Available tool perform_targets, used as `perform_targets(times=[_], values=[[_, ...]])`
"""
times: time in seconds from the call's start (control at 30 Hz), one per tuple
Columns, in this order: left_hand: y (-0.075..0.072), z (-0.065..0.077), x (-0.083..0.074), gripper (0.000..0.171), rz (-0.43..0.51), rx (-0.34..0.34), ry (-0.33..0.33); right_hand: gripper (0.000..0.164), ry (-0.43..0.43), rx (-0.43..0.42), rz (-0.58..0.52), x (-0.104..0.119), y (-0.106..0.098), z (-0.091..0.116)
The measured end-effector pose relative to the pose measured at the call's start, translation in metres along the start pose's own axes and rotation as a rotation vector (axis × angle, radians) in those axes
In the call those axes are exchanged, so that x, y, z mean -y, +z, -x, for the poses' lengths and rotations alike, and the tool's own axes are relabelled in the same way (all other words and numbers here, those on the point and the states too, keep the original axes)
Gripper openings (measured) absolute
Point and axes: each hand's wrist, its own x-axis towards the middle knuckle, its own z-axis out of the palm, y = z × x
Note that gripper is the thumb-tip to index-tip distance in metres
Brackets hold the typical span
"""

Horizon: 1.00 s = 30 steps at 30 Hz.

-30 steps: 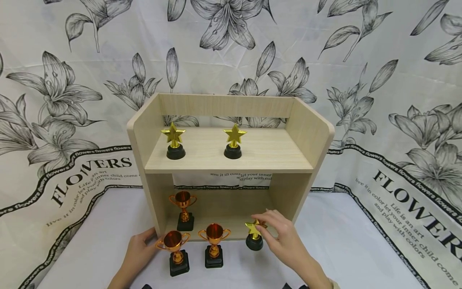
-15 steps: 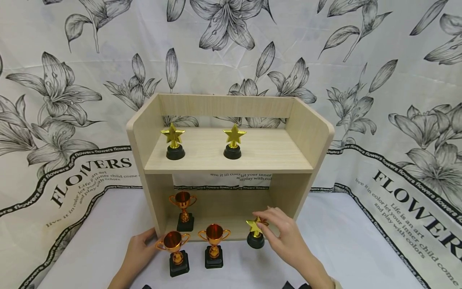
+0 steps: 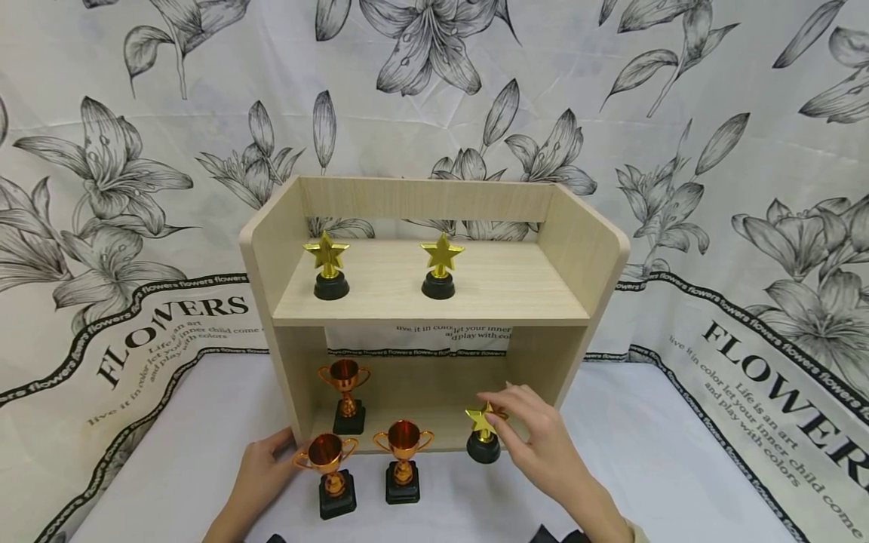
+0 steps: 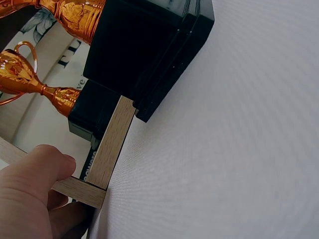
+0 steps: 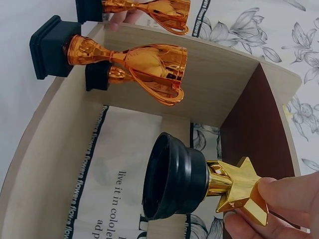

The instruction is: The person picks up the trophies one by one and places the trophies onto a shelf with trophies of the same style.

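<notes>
My right hand (image 3: 541, 445) pinches a gold star trophy (image 5: 241, 184) by its star, between thumb and fingers. The trophy's round black base (image 5: 174, 177) hangs free, in front of the lower opening of a light wooden shelf (image 3: 428, 323). At the shelf's lower left corner, my left hand (image 3: 263, 469) grips the side panel (image 4: 79, 190), thumb on one face and fingers on the other. Beside that hand, a copper-coloured cup trophy (image 3: 333, 471) stands on the table, and a second cup trophy (image 3: 403, 460) stands to its right. A third cup trophy (image 3: 346, 396) is inside the lower compartment, at the left.
Two star trophies, a left one (image 3: 328, 264) and a middle one (image 3: 440, 265), stand on the upper board. White cloth (image 3: 652, 452) covers the table. Behind the shelf hangs a flower-printed backdrop (image 3: 434, 128). The raised side panels (image 3: 587, 249) bound the shelf top.
My right hand has carried the star trophy slightly up and to the right. The left hand and the cup trophies have stayed in place.
</notes>
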Motion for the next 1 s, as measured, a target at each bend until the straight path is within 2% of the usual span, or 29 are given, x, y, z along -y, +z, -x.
perform_targets(times=[0.37, 0.67, 1.0], values=[[-0.0001, -0.0006, -0.0006, 0.041, 0.005, 0.009, -0.002, 0.029, -0.009, -0.001, -0.003, 0.0027, -0.0031, -0.0032], [0.0001, -0.0011, -0.0015, 0.041, 0.014, 0.022, -0.04, 0.028, -0.01, 0.003, -0.037, 0.0045, -0.0058, -0.0062], [-0.0001, -0.001, -0.0006, 0.041, 0.011, 0.018, -0.033, 0.028, -0.034, -0.008, -0.03, 0.0046, -0.0078, -0.01]])
